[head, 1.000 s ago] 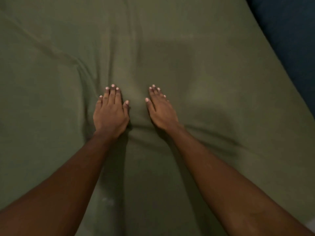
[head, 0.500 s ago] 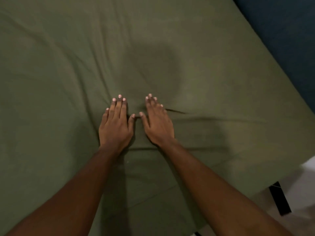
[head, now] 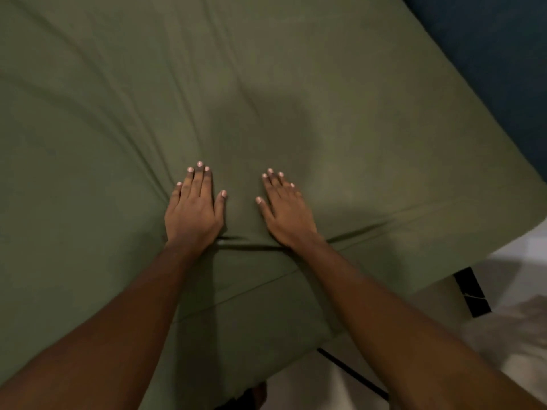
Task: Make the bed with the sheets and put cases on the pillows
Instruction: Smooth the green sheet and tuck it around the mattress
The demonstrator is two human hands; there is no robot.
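Now neither grip holds anything: the left hand [head: 192, 216] and right hand [head: 286, 216] press flat, fingers straight, on the green sheet [head: 325, 99] covering the bed. They have spread apart, smoothing; a crease [head: 364, 232] remains at the wrists.

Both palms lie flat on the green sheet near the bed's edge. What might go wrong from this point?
1. The left hand and right hand press flat with no grip, so the sheet may slide and deepen the fold bunched at the wrists.
2. The long creases fanning out to the left could be missed if smoothing covers only the middle.
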